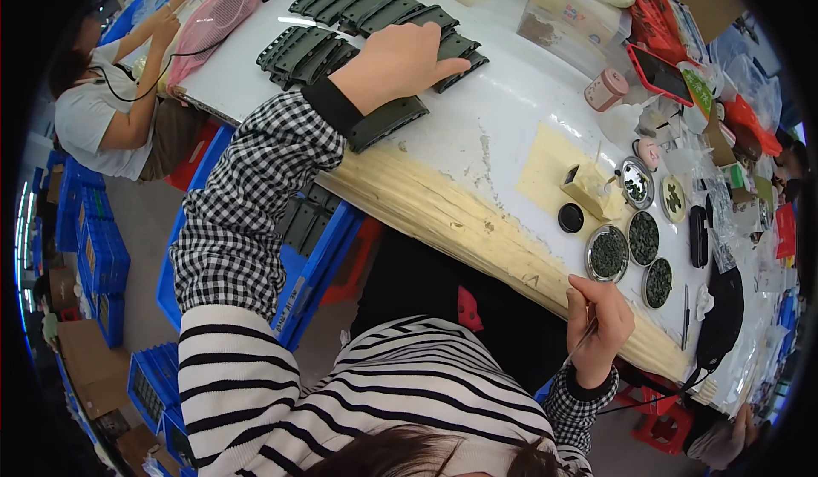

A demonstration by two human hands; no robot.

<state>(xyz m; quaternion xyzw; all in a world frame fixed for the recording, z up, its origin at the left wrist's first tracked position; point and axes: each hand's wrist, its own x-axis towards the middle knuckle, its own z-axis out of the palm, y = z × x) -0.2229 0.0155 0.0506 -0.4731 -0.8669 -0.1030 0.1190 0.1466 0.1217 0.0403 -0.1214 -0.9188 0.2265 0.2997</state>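
Observation:
My left hand [394, 66] is over rows of dark green curved plastic parts [379, 8] on the white table. Its thumb stretches out to the right, apart from the bent fingers, beside one such part [457, 47]; the fingertips are hidden. Another green part [388, 123] lies under my left wrist, near the table edge. My right hand [599, 328] is closed in a pinch just off the table's front edge. Something thin seems to be between its fingers, too small to name. Beyond it stand round dishes [607, 254] of small dark green pieces.
A yellowish block [590, 191] and a black round cap [571, 217] sit by the dishes. Farther right are a red-edged phone [660, 74], a pink jar [606, 90] and a clear bin [573, 19]. A blue crate [294, 285] stands below my left arm. Another person [119, 111] sits at left.

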